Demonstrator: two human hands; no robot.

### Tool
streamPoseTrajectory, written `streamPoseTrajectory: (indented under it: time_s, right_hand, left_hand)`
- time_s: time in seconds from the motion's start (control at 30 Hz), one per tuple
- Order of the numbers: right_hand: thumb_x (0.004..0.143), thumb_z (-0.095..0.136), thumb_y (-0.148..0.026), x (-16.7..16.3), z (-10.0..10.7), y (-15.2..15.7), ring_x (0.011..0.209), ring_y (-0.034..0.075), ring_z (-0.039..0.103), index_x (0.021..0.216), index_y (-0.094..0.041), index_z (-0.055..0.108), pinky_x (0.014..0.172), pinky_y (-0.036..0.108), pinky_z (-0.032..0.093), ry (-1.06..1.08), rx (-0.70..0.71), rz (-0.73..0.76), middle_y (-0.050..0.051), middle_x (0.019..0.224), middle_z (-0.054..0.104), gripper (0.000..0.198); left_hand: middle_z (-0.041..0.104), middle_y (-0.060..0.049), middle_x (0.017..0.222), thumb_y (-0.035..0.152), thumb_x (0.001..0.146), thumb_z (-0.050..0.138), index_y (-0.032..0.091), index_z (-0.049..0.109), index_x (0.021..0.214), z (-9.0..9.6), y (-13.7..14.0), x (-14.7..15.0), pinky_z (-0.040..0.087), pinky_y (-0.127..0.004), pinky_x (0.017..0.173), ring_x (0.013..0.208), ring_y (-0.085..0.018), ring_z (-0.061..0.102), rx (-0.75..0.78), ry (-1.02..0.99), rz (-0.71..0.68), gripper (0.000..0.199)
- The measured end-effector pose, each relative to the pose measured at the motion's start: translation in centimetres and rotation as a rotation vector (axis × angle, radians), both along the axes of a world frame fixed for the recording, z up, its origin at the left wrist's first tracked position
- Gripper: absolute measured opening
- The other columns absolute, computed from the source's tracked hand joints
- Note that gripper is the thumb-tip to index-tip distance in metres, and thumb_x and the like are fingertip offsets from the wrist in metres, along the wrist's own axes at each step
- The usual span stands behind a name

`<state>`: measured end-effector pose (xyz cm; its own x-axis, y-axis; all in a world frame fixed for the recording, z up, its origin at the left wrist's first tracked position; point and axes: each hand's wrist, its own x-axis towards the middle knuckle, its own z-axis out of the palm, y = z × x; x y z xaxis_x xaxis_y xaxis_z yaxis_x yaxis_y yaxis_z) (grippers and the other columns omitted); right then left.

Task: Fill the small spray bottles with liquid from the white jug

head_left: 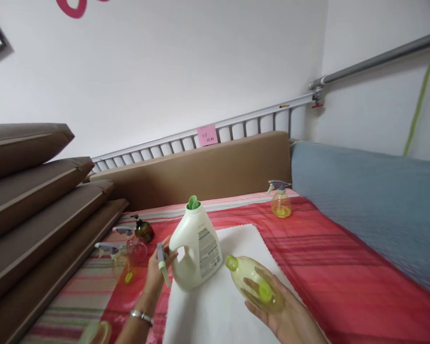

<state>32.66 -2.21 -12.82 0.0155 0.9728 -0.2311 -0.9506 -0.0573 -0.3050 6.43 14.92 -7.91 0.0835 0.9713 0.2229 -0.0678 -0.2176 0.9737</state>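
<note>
My left hand (154,271) grips a grey and pale-green trigger spray head (161,260). Its fingertips reach the handle side of a large white detergent jug (189,248); whether they press on it I cannot tell. The jug stands upright on a white sheet, with green plastic (193,202) in its mouth. In my right hand (286,310) lies a see-through yellow bottle (252,282), tilted with its open neck towards the jug. My fingers wrap around its far side and show through the plastic.
A spray bottle (281,205) with yellow liquid stands at the back right. On the left are a pink spray bottle (136,249), a clear one (119,263) and a dark pump bottle (144,231). Brown cushions (39,224) are stacked left; a blue bolster (372,205) lies right.
</note>
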Motion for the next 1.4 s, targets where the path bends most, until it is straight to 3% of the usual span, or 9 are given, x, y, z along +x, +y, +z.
streamPoseTrajectory:
  time_s: [0.07, 0.17, 0.37, 0.53, 0.73, 0.9, 1.1, 1.23, 1.4]
  right_hand:
    - [0.075, 0.067, -0.037, -0.6, -0.1, -0.4, 0.108, 0.033, 0.058, 0.14, -0.027, 0.023, 0.089, 0.045, 0.045, 0.007, -0.018, 0.033, 0.014, 0.115, 0.064, 0.079]
    - [0.069, 0.072, -0.038, -2.1, -0.3, -1.1, 0.108, 0.037, 0.056, 0.14, -0.027, 0.022, 0.089, 0.046, 0.045, 0.026, -0.029, 0.098, 0.014, 0.115, 0.063, 0.087]
    - [0.062, 0.077, -0.041, -4.9, -1.3, -1.7, 0.103, 0.036, 0.06, 0.138, -0.029, 0.023, 0.083, 0.045, 0.048, 0.055, -0.057, 0.22, 0.013, 0.113, 0.064, 0.094]
    - [0.07, 0.069, -0.044, -4.9, -1.2, -2.2, 0.099, 0.033, 0.062, 0.137, -0.028, 0.027, 0.081, 0.043, 0.049, -0.029, -0.091, 0.196, 0.011, 0.108, 0.066, 0.081]
    - [0.076, 0.066, -0.04, -4.5, 1.3, -3.4, 0.097, 0.029, 0.064, 0.137, -0.022, 0.028, 0.08, 0.038, 0.049, -0.101, -0.073, 0.136, 0.011, 0.107, 0.066, 0.074]
    - [0.075, 0.066, -0.04, -4.6, 1.8, -3.6, 0.093, 0.028, 0.065, 0.135, -0.021, 0.029, 0.08, 0.038, 0.049, -0.097, -0.069, 0.138, 0.011, 0.104, 0.067, 0.073]
    - [0.072, 0.068, -0.045, -5.7, 2.0, -3.7, 0.093, 0.029, 0.065, 0.128, -0.025, 0.035, 0.078, 0.04, 0.049, -0.083, -0.038, 0.137, 0.009, 0.103, 0.066, 0.067]
    - [0.068, 0.07, -0.049, -6.4, 2.0, -3.8, 0.089, 0.028, 0.066, 0.122, -0.026, 0.038, 0.074, 0.04, 0.05, -0.11, -0.019, 0.102, 0.008, 0.1, 0.065, 0.066]
    - [0.065, 0.072, -0.051, -5.9, 2.3, -3.8, 0.09, 0.029, 0.065, 0.119, -0.027, 0.039, 0.073, 0.04, 0.05, -0.184, 0.004, 0.044, 0.008, 0.103, 0.064, 0.068]
  left_hand:
    - [0.07, -0.009, 0.096, 0.028, 0.052, 0.082, 0.017, 0.064, 0.105, 1.2, -0.9, -0.5, 0.048, -0.035, 0.082, 0.092, -0.026, 0.063, 0.019, -0.061, 0.099, 0.057]
    - [0.07, -0.005, 0.091, 0.035, 0.06, 0.077, 0.021, 0.063, 0.104, 3.4, -2.7, -0.8, 0.045, -0.037, 0.089, 0.09, -0.021, 0.063, 0.076, -0.315, 0.183, 0.049]
    - [0.07, -0.004, 0.089, 0.046, 0.071, 0.065, 0.025, 0.063, 0.1, 7.2, -6.8, 0.6, 0.042, -0.041, 0.093, 0.09, -0.019, 0.064, 0.025, -0.58, 0.081, 0.036]
    - [0.071, -0.005, 0.09, 0.045, 0.073, 0.063, 0.025, 0.063, 0.099, 8.4, -8.9, 1.3, 0.042, -0.039, 0.093, 0.091, -0.017, 0.064, -0.021, -0.614, 0.026, 0.033]
    - [0.071, -0.006, 0.091, 0.042, 0.072, 0.066, 0.024, 0.063, 0.1, 8.6, -10.2, 1.8, 0.048, -0.038, 0.086, 0.089, -0.019, 0.065, -0.072, -0.606, -0.035, 0.034]
    - [0.071, -0.006, 0.093, 0.041, 0.072, 0.066, 0.023, 0.063, 0.102, 8.7, -10.6, 2.1, 0.048, -0.039, 0.084, 0.089, -0.02, 0.064, -0.085, -0.561, -0.103, 0.034]
    - [0.07, -0.007, 0.09, 0.045, 0.065, 0.072, 0.022, 0.065, 0.099, 5.6, -12.3, 5.2, 0.047, -0.037, 0.08, 0.086, -0.023, 0.064, -0.12, -0.416, -0.17, 0.041]
    - [0.069, -0.01, 0.089, 0.052, 0.077, 0.056, 0.017, 0.069, 0.083, 3.4, -13.8, 7.3, 0.046, -0.037, 0.08, 0.088, -0.024, 0.062, -0.139, -0.3, -0.201, 0.038]
    - [0.069, -0.011, 0.089, 0.053, 0.079, 0.053, 0.015, 0.069, 0.082, 4.2, -13.2, 7.3, 0.046, -0.037, 0.082, 0.089, -0.024, 0.062, -0.101, -0.358, -0.195, 0.041]
